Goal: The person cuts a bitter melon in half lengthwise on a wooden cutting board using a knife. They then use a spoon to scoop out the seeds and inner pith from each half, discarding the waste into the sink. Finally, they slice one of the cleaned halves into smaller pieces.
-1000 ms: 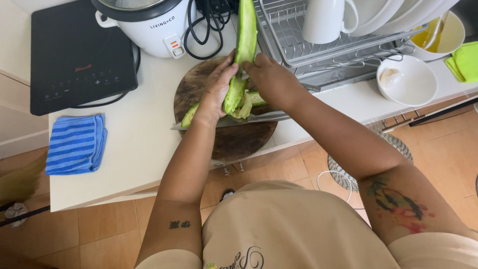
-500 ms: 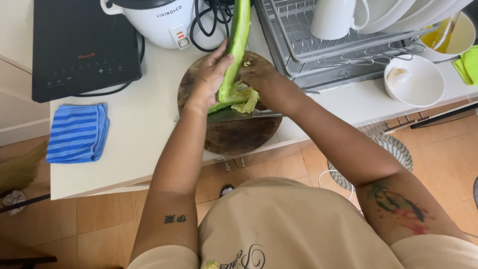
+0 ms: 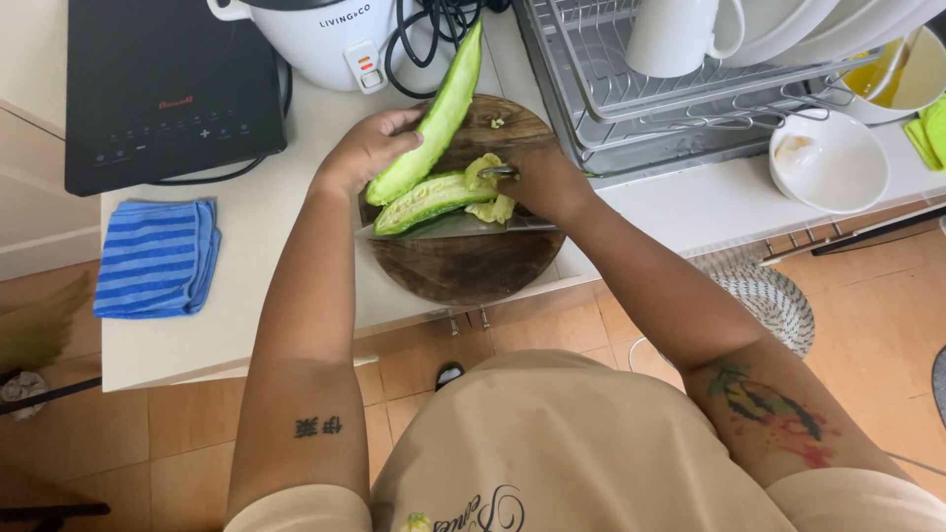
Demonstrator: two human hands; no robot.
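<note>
A white counter is running across the room under soft, even daylight, its front edge casting only a faint shadow onto the orange-brown tiled floor. A black induction hob is sitting at the far left, with a white rice cooker standing beside it and black cables coiling just behind. A blue striped cloth is lying folded near the counter's edge. To the right, a metal dish rack is holding white crockery, and a white bowl is resting just beside it. A woven round mat is lying on the floor below.
</note>
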